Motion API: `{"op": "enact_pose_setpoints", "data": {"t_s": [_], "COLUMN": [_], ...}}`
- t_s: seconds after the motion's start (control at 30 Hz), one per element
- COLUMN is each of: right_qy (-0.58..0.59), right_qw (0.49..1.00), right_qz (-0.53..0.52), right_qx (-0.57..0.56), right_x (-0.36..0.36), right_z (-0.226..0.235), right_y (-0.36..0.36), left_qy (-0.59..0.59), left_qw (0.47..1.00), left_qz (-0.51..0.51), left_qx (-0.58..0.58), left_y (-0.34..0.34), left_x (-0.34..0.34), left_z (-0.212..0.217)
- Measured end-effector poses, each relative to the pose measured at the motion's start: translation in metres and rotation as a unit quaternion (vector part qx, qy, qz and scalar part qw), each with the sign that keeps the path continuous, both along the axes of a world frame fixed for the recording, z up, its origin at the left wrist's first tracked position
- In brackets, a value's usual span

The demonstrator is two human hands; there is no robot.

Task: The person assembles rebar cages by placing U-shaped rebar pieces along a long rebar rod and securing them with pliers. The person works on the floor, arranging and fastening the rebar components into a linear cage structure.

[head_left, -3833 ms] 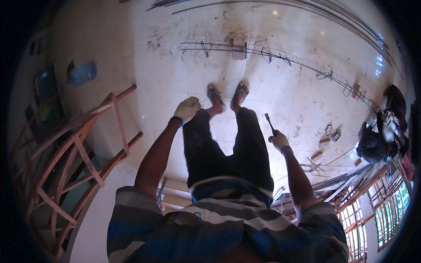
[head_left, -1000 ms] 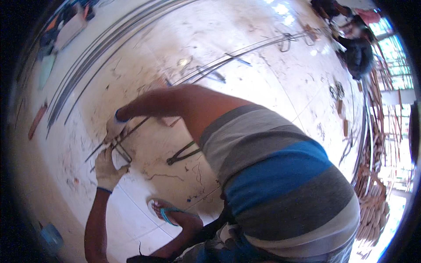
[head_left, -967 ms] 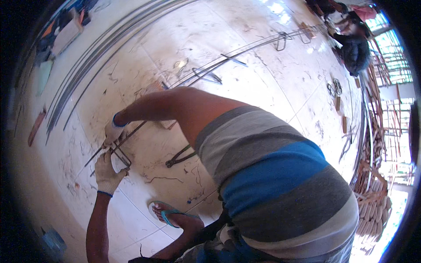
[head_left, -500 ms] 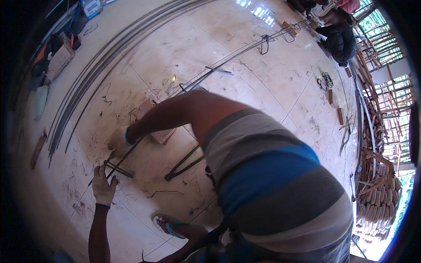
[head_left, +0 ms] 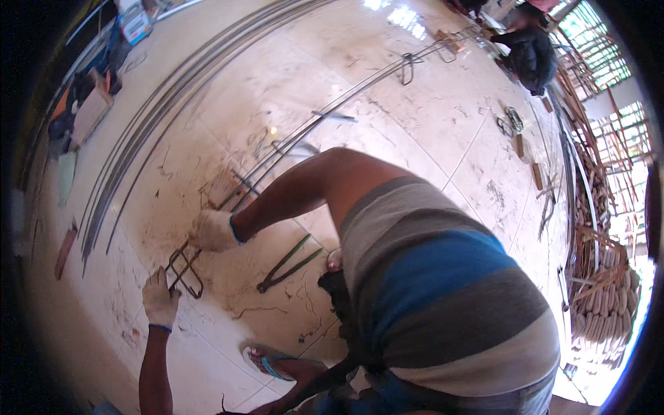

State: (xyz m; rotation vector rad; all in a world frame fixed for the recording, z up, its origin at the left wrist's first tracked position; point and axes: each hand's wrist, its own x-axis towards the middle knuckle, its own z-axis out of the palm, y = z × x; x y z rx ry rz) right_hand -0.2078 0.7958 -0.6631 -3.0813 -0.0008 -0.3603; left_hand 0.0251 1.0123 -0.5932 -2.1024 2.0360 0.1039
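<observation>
Left hand in white glove (head_left: 160, 299) at 8 o'clock, fingers closed on lower edge of dark bent-steel rectangular stirrup (head_left: 185, 271) lying on pale tiled floor (head_left: 429, 124). Right hand in white glove (head_left: 214, 232) just at 1 o'clock of stirrup, pressed down on upper end; grip not clear. Second dark steel stirrup (head_left: 289, 261) at 3 o'clock, apart. Long curved steel bars (head_left: 173, 104) at 11 o'clock.

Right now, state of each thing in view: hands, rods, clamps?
left hand: gloved, gripping the small bent metal loop on the floor
right hand: gloved, pressed on the rods at the loop's top end
long metal rods: lying flat, curving across the tiled floor
dark clamp-like tool: lying on the floor, untouched
flip-flop: worn on a foot
</observation>
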Motion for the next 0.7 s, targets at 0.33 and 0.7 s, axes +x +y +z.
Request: {"op": "enact_pose_setpoints", "data": {"t_s": [0.33,0.7], "right_qy": [-0.026,0.112], "right_qw": [0.998,0.988], "right_qz": [-0.015,-0.007], "right_qx": [0.057,0.104], "right_x": [0.013,0.012], "right_z": [0.006,0.035], "right_y": [-0.004,-0.023], "left_qy": [-0.017,0.086], "left_qw": [1.0,0.994], "left_qz": [-0.026,0.071], "left_qx": [-0.005,-0.013], "left_y": [-0.003,-0.01], "left_x": [0.009,0.011], "left_z": [0.02,0.027]}}
